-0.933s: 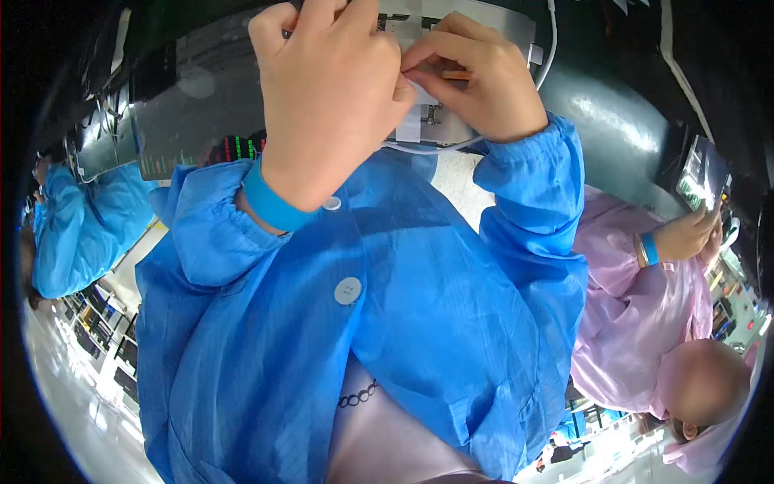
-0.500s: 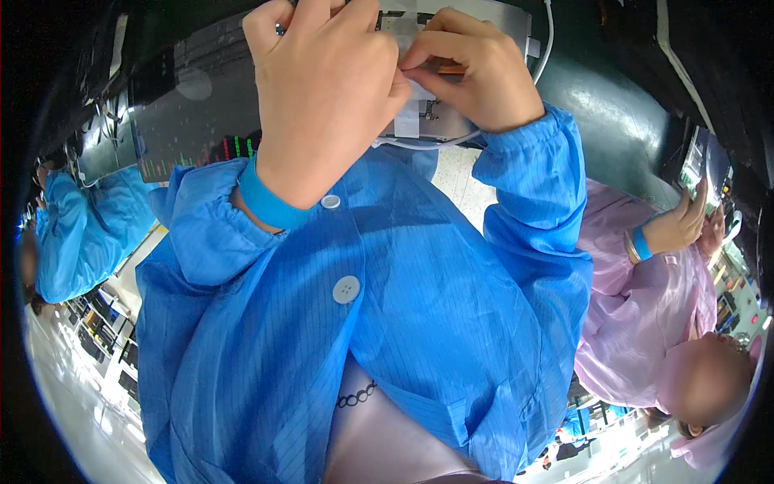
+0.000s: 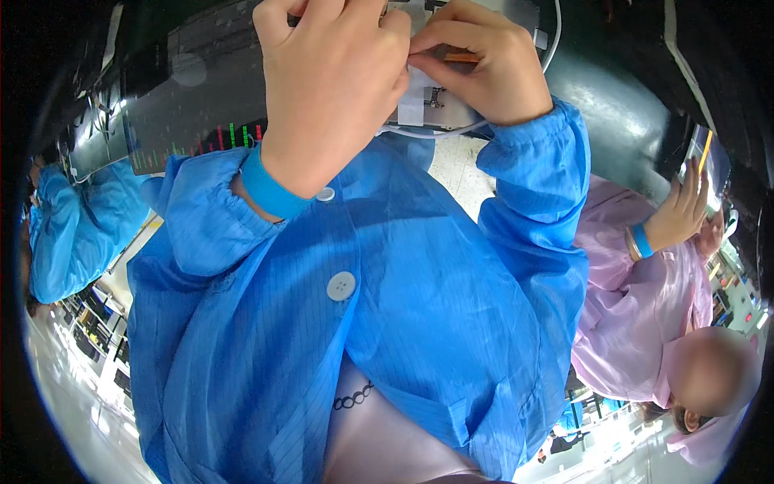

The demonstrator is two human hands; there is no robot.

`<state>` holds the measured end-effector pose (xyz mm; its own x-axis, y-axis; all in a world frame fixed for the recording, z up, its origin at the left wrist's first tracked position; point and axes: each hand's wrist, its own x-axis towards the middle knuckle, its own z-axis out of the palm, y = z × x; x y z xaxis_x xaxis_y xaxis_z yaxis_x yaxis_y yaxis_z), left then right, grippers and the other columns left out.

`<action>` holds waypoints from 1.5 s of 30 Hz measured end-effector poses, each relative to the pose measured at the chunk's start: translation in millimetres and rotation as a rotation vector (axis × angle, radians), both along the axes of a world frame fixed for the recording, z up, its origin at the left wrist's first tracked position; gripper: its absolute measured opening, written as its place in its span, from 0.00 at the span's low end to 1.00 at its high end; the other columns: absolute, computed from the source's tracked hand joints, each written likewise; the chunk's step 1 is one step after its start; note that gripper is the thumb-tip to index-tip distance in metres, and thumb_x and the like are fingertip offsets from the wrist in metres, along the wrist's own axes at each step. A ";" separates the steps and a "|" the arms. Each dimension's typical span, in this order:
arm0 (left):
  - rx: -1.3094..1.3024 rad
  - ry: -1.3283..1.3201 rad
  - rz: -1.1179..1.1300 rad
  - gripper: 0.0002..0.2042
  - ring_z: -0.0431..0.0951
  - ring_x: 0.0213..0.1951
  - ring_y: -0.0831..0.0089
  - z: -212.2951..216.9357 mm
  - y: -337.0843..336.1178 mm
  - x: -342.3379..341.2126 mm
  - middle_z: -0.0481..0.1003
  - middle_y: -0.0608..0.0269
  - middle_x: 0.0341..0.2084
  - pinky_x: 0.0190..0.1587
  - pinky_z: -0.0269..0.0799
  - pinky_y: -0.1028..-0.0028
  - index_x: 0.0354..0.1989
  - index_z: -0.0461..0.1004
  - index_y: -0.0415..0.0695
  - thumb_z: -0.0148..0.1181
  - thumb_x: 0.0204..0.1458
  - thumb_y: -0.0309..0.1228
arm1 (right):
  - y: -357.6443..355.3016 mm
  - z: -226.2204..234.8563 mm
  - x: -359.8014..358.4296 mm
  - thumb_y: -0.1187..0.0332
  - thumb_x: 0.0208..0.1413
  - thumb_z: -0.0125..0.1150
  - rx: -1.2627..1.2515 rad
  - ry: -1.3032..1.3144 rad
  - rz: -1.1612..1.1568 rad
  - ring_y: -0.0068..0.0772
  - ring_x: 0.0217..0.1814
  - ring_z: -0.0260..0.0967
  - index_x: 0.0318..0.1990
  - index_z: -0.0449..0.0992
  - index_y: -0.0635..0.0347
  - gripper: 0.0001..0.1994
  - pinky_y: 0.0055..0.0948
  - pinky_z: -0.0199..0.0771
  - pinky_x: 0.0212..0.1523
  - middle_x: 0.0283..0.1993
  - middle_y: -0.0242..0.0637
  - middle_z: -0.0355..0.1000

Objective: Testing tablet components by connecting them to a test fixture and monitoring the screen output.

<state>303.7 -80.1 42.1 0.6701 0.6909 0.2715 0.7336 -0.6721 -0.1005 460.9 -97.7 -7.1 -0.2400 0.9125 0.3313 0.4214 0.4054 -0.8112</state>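
Bright light is reflected by the dark counter [image 3: 601, 105] and the pale floor [image 3: 89, 411], where what may be racks [image 3: 95, 324] are seen.

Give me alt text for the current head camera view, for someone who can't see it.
A blue-sleeved person's left hand and right hand are close together over a flat grey panel bearing a pale strip; a pink-clothed co-worker is at right.

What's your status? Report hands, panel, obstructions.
Right hand: thumb and index pinched. Left hand: fingertips unseen. Silver panel: white strip on it. White cable along near edge.
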 end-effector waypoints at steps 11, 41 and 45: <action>0.004 -0.081 -0.032 0.06 0.64 0.39 0.71 -4.9 -2.4 -4.5 0.66 0.69 0.27 0.42 0.50 0.62 0.20 0.72 0.46 0.61 0.33 0.32 | -0.7 13.1 -4.9 0.77 0.37 0.66 -0.078 -0.109 -0.017 0.40 0.25 0.67 0.26 0.77 0.61 0.06 0.32 0.66 0.26 0.25 0.39 0.67; -0.123 -0.209 -0.017 0.05 0.66 0.38 0.69 -2.5 11.0 -38.9 0.72 0.72 0.28 0.44 0.51 0.64 0.20 0.73 0.47 0.64 0.34 0.29 | 6.9 6.3 -18.8 0.76 0.37 0.65 0.035 -0.187 -0.003 0.41 0.29 0.67 0.27 0.76 0.59 0.06 0.34 0.65 0.31 0.26 0.38 0.68; -0.358 -0.378 0.033 0.07 0.67 0.40 0.69 4.4 21.7 -56.0 0.73 0.73 0.30 0.44 0.51 0.65 0.22 0.74 0.48 0.66 0.33 0.31 | 7.1 -6.3 -22.3 0.78 0.37 0.65 -0.030 -0.041 -0.038 0.42 0.28 0.67 0.27 0.77 0.60 0.06 0.34 0.66 0.29 0.25 0.39 0.68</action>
